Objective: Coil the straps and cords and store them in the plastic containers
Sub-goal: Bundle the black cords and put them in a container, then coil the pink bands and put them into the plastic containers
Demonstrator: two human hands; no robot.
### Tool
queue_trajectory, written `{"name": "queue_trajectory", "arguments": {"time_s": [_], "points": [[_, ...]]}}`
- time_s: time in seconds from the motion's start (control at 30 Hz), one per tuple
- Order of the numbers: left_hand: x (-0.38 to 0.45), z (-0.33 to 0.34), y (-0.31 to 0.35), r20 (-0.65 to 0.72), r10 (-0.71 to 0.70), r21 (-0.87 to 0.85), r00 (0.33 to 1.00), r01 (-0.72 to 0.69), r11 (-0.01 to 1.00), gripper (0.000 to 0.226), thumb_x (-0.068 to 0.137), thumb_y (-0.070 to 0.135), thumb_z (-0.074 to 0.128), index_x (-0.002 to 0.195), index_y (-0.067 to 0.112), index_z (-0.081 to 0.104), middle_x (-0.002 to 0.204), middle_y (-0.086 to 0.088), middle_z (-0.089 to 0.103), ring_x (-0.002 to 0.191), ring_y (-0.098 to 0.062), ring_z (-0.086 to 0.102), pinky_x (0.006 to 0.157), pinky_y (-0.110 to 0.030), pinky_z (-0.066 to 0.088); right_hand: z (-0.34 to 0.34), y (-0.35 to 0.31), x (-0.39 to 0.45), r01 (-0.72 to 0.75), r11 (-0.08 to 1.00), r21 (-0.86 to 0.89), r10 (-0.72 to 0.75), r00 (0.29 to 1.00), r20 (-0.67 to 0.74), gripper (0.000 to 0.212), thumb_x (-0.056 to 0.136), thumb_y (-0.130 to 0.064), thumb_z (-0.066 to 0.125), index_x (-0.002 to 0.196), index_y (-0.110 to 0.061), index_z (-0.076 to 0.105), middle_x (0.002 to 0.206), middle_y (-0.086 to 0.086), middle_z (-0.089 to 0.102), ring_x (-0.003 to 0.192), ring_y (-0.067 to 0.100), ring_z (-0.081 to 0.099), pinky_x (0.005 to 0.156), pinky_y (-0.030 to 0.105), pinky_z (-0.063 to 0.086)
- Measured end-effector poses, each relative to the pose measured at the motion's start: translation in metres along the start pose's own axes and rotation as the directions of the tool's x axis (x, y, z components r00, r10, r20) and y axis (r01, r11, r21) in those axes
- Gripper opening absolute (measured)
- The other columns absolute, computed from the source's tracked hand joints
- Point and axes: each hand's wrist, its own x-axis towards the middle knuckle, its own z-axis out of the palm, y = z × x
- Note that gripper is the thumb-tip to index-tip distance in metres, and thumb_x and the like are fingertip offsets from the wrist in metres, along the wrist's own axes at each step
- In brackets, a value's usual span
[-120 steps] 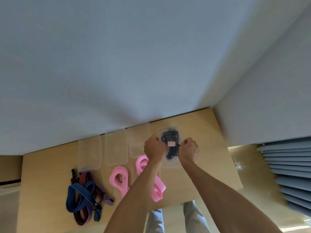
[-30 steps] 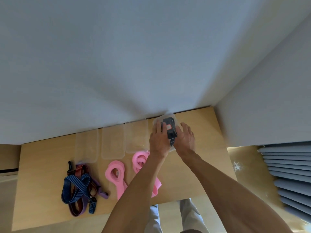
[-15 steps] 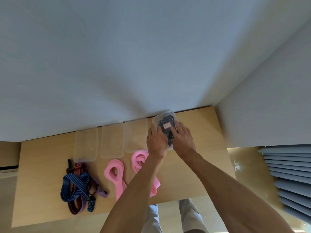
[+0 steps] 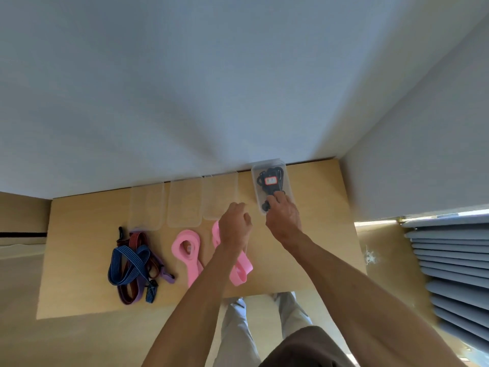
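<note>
The head view looks down on a light wooden table (image 4: pixel 79 213) pushed against a pale wall. Along the table's far edge stand four clear plastic containers in a row. The one nearest the far right corner, the filled container (image 4: pixel 287 181), holds a coiled black cord (image 4: pixel 270 186) with a red and white label on top. The right hand (image 4: pixel 284 217) reaches to this container's near end, its fingers curled down onto the cord and the container's near rim; whether they pinch the cord or only press on it cannot be told. The left hand (image 4: pixel 235 229) hovers just to the left of it, loosely clenched and holding nothing that can be seen, above the near end of the third container.

The three empty containers (image 4: pixel 185 202) sit side by side to the left, touching or almost touching. Just in front of them lie two pink straps: a loosely coiled pink strap (image 4: pixel 186 247) near the table's middle, and a second pink strap (image 4: pixel 240 268) partly hidden beneath the left forearm. Toward the near left part of the table lies a tangled pile of elastic cords (image 4: pixel 135 266), blue striped, dark red and purple, overlapping one another. The person's legs in light trousers show beyond the table's near edge.
</note>
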Motion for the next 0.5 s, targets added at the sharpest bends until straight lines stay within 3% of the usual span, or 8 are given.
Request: {"name": "queue_trajectory", "arguments": {"time_s": [0.07,0.2,0.33,0.43,0.5], "points": [[-0.024,-0.009,-0.015,0.012,-0.037,-0.001,0.999,0.037,0.999,0.020,0.094,0.013,0.053,0.106,0.011,0.069,0.103,-0.005,0.064,0.089,-0.023,0.063,0.071,-0.030,0.047,0.000,-0.014,-0.017,-0.008,1.000,0.023,0.006,0.996,0.084,0.029,0.087,-0.004,0.055,0.114,-0.009,0.065,0.111,0.010,0.063,0.095,0.032,0.063,0.075,0.038,0.049],[-0.054,-0.017,-0.051,0.065,-0.244,-0.028,0.968,0.246,0.969,0.021,0.097,0.016,0.050,0.108,0.010,0.067,0.113,-0.006,0.063,0.089,-0.024,0.061,0.069,-0.029,0.043,0.012,-0.031,-0.044,-0.211,0.977,0.022,0.191,0.922,0.337,0.036,0.089,-0.007,0.051,0.121,-0.018,0.063,0.117,0.009,0.067,0.101,0.029,0.065,0.084,0.036,0.054],[-0.072,-0.006,-0.078,0.179,-0.387,-0.032,0.904,0.399,0.916,0.015,0.093,0.029,0.062,0.097,0.015,0.064,0.091,-0.001,0.071,0.074,-0.019,0.061,0.058,-0.026,0.039,0.039,-0.039,-0.068,-0.304,0.952,-0.040,0.280,0.809,0.517,0.029,0.090,-0.018,0.058,0.119,-0.015,0.063,0.118,0.009,0.065,0.104,0.028,0.065,0.082,0.031,0.052],[-0.078,0.010,-0.089,0.257,-0.416,-0.060,0.872,0.444,0.894,0.011,0.090,0.022,0.062,0.091,0.011,0.061,0.084,-0.004,0.068,0.073,-0.022,0.061,0.057,-0.026,0.037,0.067,-0.052,-0.087,-0.373,0.927,0.034,0.302,0.799,0.520,0.029,0.089,-0.021,0.062,0.117,-0.012,0.063,0.116,0.010,0.065,0.104,0.028,0.064,0.080,0.031,0.050],[-0.080,0.017,-0.096,0.271,-0.414,-0.112,0.869,0.455,0.883,0.010,0.091,0.013,0.056,0.083,0.009,0.060,0.078,-0.006,0.066,0.070,-0.024,0.058,0.057,-0.028,0.037,0.083,-0.064,-0.099,-0.408,0.911,0.053,0.351,0.838,0.417,0.029,0.088,-0.013,0.060,0.117,-0.009,0.061,0.118,0.012,0.062,0.106,0.030,0.060,0.083,0.032,0.047]]}}
